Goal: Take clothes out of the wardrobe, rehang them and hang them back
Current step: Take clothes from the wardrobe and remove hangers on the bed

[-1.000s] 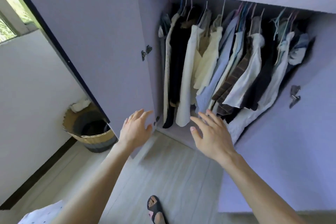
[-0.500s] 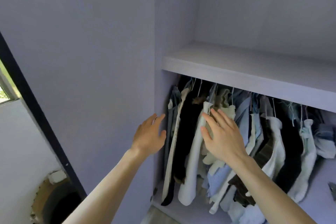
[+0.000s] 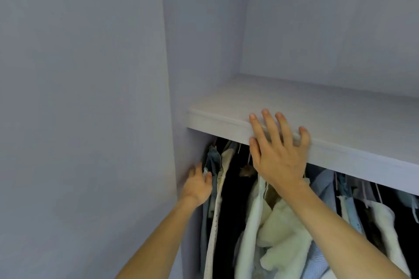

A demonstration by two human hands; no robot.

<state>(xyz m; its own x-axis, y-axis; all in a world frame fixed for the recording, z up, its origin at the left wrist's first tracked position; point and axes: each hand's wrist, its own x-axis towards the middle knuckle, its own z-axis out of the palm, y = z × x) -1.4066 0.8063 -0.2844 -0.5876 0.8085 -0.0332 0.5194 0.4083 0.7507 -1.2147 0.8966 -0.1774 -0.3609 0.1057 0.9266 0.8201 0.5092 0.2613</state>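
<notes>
As left hand (image 3: 198, 184) and right hand (image 3: 278, 154) hover open by the shelf (image 3: 340, 118), grabbing blind below it may snag packed clothes (image 3: 283, 235).

**Lilac panels fill my feed**

All I see is the wardrobe (image 3: 204, 29), pale lilac inside. A flat left panel (image 3: 79, 97) takes up half the view. A pale wood-grain shelf (image 3: 340, 120) runs across the right, the back panel (image 3: 328, 29) rising above it. Light is soft and even above the shelf and dark beneath it.

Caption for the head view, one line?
The right hand spreads over the wardrobe shelf edge while the left hand reaches toward the leftmost hanging clothes.
</notes>
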